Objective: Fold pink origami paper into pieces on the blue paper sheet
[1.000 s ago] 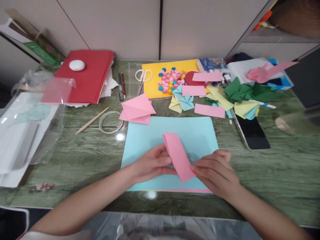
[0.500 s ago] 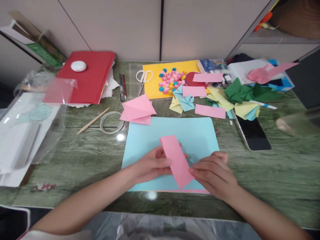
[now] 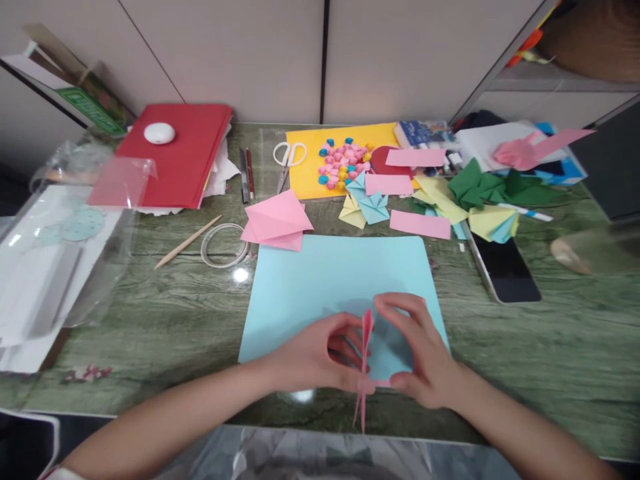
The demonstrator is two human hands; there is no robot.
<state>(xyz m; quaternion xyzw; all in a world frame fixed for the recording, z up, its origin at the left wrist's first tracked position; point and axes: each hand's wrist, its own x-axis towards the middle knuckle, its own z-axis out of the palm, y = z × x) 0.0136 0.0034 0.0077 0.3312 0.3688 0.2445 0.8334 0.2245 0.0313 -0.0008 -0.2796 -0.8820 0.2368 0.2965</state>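
Observation:
A folded strip of pink paper (image 3: 367, 333) stands edge-on near the front of the table, its lower end splitting into two layers. My left hand (image 3: 335, 357) pinches it low down, thumb on the near side. To its right, my right hand (image 3: 420, 347) is off the paper, thumb and fingers curved apart. Both hands are over a light blue sheet (image 3: 340, 273) lying flat, with a pink edge peeking out beneath it. Beyond the sheet's upper left corner rests a stack of pink paper squares (image 3: 277, 220).
Left of the sheet lie a tape roll (image 3: 225, 245), a wooden stick (image 3: 187, 241) and a red folder (image 3: 173, 157). Scissors (image 3: 286, 163), pink paper strips (image 3: 420, 223) and folded green paper (image 3: 480, 187) line the back. A phone (image 3: 505, 267) is at the right.
The pink paper has turned from lying broadside to edge-on and come nearer the front edge. My right hand has let go of it and spread its fingers.

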